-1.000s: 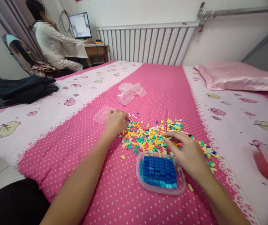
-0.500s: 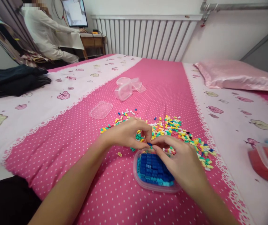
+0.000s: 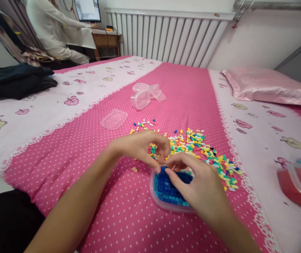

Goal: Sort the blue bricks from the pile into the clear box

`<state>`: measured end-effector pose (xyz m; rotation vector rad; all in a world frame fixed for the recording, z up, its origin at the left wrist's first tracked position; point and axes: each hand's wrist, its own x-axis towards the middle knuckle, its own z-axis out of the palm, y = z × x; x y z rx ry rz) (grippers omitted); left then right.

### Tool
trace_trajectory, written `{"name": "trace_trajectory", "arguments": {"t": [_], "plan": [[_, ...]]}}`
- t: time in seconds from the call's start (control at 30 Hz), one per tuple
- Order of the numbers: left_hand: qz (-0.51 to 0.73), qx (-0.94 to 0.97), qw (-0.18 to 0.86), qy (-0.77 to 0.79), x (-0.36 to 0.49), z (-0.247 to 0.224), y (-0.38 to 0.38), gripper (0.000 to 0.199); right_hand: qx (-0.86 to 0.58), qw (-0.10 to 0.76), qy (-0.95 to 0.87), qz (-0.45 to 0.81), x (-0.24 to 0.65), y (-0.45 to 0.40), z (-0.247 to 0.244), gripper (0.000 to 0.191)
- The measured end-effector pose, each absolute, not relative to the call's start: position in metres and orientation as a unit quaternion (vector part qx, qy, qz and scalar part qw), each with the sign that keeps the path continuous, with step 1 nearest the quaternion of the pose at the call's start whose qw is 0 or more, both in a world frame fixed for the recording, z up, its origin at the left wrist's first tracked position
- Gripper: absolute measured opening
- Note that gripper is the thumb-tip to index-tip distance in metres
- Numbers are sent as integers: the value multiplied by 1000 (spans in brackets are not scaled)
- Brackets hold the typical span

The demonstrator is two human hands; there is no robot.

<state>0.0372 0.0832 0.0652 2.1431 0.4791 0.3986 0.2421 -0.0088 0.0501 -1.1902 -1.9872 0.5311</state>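
Observation:
A clear plastic box (image 3: 154, 198) on the pink dotted bedsheet holds rows of dark blue and turquoise blocks (image 3: 170, 188). At its far edge, my left hand (image 3: 146, 149) has its thumb and fingertips close together over the blue blocks. My right hand (image 3: 197, 175) meets it there, thumb and fingers pinched at the top of the box. Whatever lies between the fingertips is too small to name. Beyond both hands spreads a pile of small multicoloured blocks (image 3: 192, 140), partly hidden by them. A single yellow block (image 3: 134, 169) lies left of the box.
A clear lid (image 3: 114, 119) and several clear containers (image 3: 142, 98) lie farther back. At the right are a container with red contents (image 3: 295, 182) and a pink pillow (image 3: 268, 86). Dark clothing (image 3: 15, 82) lies at the left. A person (image 3: 45, 28) sits at a desk.
Both hands have moved slightly nearer, from just beyond the box to over its far edge. The small blue block seen earlier between the fingertips is no longer distinct. The view has shifted slightly.

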Motion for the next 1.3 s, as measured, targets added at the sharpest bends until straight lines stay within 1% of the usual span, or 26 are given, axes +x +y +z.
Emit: {"name": "trace_trajectory", "arguments": {"t": [0.13, 0.3, 0.53, 0.7, 1.1, 1.3], "plan": [[202, 855, 422, 224, 26, 68, 90, 23, -458, 345, -798, 186, 238, -16, 49, 19], [201, 866, 397, 230, 27, 65, 92, 23, -462, 299, -821, 149, 237, -23, 44, 22], [208, 866, 394, 228, 28, 62, 92, 21, -433, 255, -858, 103, 238, -23, 40, 14], [206, 866, 392, 233, 27, 61, 93, 21, -437, 250, -860, 75, 237, -22, 38, 12], [205, 871, 386, 224, 26, 59, 95, 22, -421, 257, -868, 54, 239, -22, 40, 11], [203, 874, 373, 237, 25, 60, 95, 22, -419, 251, -870, 72, 239, -22, 39, 11]]}}
